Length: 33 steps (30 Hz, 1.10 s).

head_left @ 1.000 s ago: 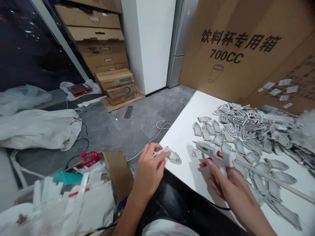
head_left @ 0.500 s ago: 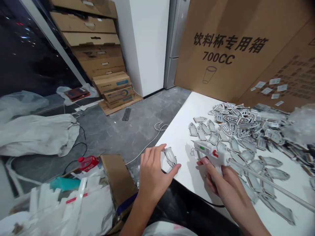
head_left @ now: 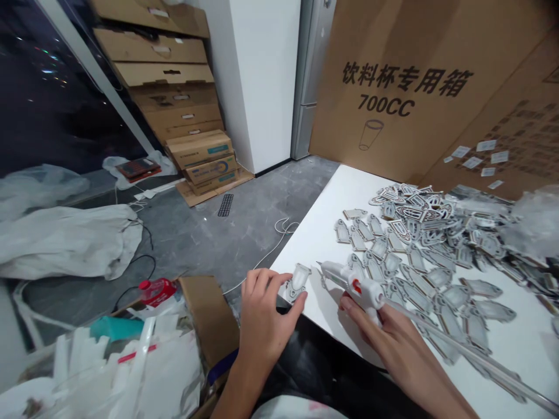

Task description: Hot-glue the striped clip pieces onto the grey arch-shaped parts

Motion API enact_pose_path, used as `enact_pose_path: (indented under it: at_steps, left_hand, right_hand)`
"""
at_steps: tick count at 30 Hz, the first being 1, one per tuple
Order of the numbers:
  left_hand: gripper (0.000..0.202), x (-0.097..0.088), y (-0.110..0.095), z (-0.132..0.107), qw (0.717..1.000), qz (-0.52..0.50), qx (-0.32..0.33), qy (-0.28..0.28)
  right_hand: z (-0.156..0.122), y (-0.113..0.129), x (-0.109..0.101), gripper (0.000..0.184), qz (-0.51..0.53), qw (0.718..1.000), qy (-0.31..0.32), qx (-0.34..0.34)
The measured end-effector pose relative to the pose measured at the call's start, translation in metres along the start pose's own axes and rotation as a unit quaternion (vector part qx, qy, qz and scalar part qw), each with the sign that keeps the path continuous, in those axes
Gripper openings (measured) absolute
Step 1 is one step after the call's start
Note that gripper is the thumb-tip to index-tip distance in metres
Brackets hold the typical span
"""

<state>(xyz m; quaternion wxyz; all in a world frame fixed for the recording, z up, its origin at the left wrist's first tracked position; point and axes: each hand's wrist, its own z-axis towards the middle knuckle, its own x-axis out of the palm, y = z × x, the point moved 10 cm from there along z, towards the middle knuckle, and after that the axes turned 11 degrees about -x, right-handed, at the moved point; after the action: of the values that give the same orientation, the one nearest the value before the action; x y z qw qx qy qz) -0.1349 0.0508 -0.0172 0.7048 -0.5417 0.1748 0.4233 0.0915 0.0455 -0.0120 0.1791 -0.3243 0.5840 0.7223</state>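
My left hand [head_left: 267, 308] is at the table's near edge, thumb and fingertips on either side of a small grey arch-shaped piece [head_left: 299, 279] with a pale middle. The piece appears to rest on the tabletop near its edge. In my right hand [head_left: 384, 331] is a white hot glue gun [head_left: 349, 280], its nozzle pointing left toward that piece, a short gap away. A long translucent glue stick [head_left: 463, 351] sticks out of the gun's back. Similar grey pieces [head_left: 413, 256] lie spread beside and beyond the glue gun.
The white table [head_left: 318, 233] carries a heap of the pieces [head_left: 476, 233] at right, with clear plastic [head_left: 537, 221] beside it. A large cardboard box [head_left: 393, 134] stands behind. Left of me, a box of scraps [head_left: 131, 366] holds a red-labelled bottle [head_left: 157, 291]. A cable [head_left: 262, 262] crosses the floor.
The glue gun has moved left, closer to the piece at my left hand. That piece has turned and shifted slightly left, and my left hand has moved a little left with it.
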Motion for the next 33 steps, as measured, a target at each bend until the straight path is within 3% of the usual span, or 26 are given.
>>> enact_pose_path:
  at_steps: [4, 10, 17, 29, 33]
  left_hand:
    - [0.024, 0.000, 0.001, -0.001, 1.000, -0.009, -0.003, -0.005]
    - [0.025, -0.001, 0.000, -0.004, 1.000, -0.023, -0.012, -0.005]
    - [0.026, -0.002, 0.001, -0.004, 0.999, -0.040, -0.025, -0.001]
    - [0.022, -0.001, 0.003, -0.005, 0.998, -0.045, -0.039, 0.016]
    - [0.020, -0.001, 0.004, -0.005, 0.998, -0.042, -0.044, 0.024]
  right_hand:
    - [0.005, -0.001, 0.002, 0.045, 0.056, 0.996, 0.005, 0.067]
    - [0.015, 0.021, 0.015, 0.042, 0.057, 0.996, 0.063, 0.035]
    - [0.013, 0.018, 0.021, 0.042, 0.018, 0.997, 0.071, 0.016]
    - [0.012, 0.011, 0.024, 0.040, 0.019, 0.996, 0.066, 0.060]
    - [0.013, 0.012, 0.026, 0.042, 0.029, 0.996, 0.076, 0.044]
